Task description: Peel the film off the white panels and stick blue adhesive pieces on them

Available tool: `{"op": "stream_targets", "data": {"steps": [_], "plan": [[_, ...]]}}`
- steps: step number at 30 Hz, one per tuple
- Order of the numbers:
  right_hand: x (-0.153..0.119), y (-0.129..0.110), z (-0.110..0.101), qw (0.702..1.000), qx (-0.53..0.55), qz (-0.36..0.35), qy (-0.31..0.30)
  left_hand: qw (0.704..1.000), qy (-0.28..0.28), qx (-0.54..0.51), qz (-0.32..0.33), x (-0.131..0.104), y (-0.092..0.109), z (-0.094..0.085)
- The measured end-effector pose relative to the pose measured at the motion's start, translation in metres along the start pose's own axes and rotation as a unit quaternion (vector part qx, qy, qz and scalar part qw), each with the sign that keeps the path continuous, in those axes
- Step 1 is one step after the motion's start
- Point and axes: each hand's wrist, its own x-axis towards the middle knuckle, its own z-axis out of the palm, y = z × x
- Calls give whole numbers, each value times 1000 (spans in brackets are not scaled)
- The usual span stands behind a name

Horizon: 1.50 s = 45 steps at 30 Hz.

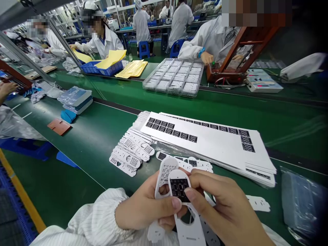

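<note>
My left hand (143, 205) is closed on two long white plastic panels with rounded ends. The front panel (191, 230) has a large round hole, and a black display sticker (175, 188) with digit outlines covers its upper end. Behind it, the other panel (166, 169) shows bare digit-shaped slots. My left thumb lies across the front panel below the sticker. My right hand (220, 198) pinches the same panel, its thumb on the sticker's right edge and its fingers at the panel's top edge. Just beyond my hands lie panels with black stickers (193, 163).
Rows of white panels (128, 153) lie to the left, beside a stack of white sticker sheets (215, 148). A clear plastic bag (302, 201) is at right. Across the bench are a compartment tray (174, 77), a blue bin (102, 68) and a co-worker's hand (206, 58) at a brown fixture.
</note>
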Motion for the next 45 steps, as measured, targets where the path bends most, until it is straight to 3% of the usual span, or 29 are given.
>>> {"op": "stream_targets", "data": {"steps": [3,6,8,12,17,21,24,33,40,45], "plan": [[8,9,-2,994,-110,7,-7,983,138,91,82,5,3,-5],[23,33,-5,976,-211,25,-35,955,252,60,142,8,10,-10],[35,57,-7,967,-250,47,2,956,258,9,142,8,13,-13],[55,112,-15,938,-302,78,149,971,211,-41,102,5,7,-19],[61,155,-18,918,-332,72,203,975,197,20,98,8,2,-18],[59,158,-15,911,-345,68,215,955,258,116,89,9,6,-15],[59,156,-13,910,-350,60,214,947,272,145,93,8,7,-15],[55,163,-16,916,-355,42,182,962,247,101,55,10,7,-13],[57,157,-17,906,-361,67,210,962,252,90,59,10,7,-15],[56,146,-12,907,-354,68,216,971,221,74,55,10,6,-16]]}}
